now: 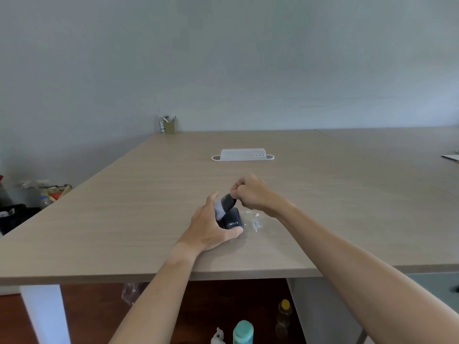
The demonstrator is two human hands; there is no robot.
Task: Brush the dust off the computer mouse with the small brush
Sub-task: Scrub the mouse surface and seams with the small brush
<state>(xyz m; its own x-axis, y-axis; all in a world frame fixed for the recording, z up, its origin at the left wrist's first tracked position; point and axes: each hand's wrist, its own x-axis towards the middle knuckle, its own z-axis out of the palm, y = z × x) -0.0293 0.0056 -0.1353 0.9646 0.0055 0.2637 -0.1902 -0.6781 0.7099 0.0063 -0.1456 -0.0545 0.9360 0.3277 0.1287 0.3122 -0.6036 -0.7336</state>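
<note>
Right hand point(250, 192), just above frame centre: grip closed on the dark handle of the small brush point(224, 204), pale bristles angled down-left onto the computer mouse point(232, 219). Left hand point(211, 227): grip wrapped around the mouse from the left, thumb along its near edge, pinning it to the counter point(124, 219). The mouse is dark with light lettering on its near face and sits at centre frame, well back from the counter's near edge.

We judge brushing to be under way: bristles meet the far-left top of the mouse, and a scatter of pale debris point(255, 222) lies on the counter just right of it. We cannot tell whether any dust remains on the mouse; it is too small and largely covered by the left hand. The areas under that hand are probably still to do, which would call for a re-grip.

Surroundings: a white elongated tray point(243, 155) lies farther back at centre, well apart. A small box holding pens point(170, 125) stands at the far edge, upper left of centre. Bottles point(243, 331) stand on the floor below the counter, bottom centre. Nothing lies between the hands and the mouse; only the holding hand limits brush access.
</note>
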